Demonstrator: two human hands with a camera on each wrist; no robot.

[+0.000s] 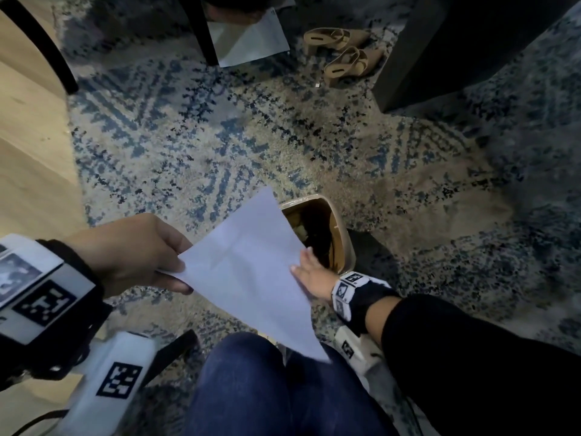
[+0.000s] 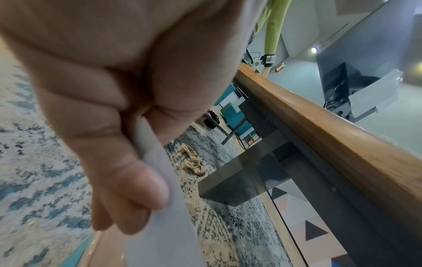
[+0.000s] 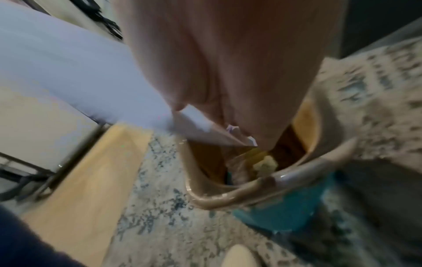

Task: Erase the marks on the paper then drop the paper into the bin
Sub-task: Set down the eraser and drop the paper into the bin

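Observation:
A blank white sheet of paper (image 1: 248,262) hangs tilted above my knees, its far corner over the bin (image 1: 341,225). The bin is beige-rimmed, stands on the rug and holds some rubbish. My left hand (image 1: 180,269) pinches the sheet's left edge between thumb and fingers. In the left wrist view the curled fingers (image 2: 128,189) clamp the paper (image 2: 164,225). My right hand (image 1: 300,262) grips the right edge just over the bin opening. In the right wrist view the paper (image 3: 57,63) runs under the thumb toward the bin rim (image 3: 228,198). No marks show on the sheet.
A blue and beige patterned rug (image 1: 251,136) covers the floor, with wooden flooring (image 1: 31,152) at the left. A pair of beige sandals (image 1: 345,55) lies at the back beside a dark cabinet (image 1: 456,51). A black table leg (image 1: 201,29) stands behind. My jeans-clad knees (image 1: 267,388) are below.

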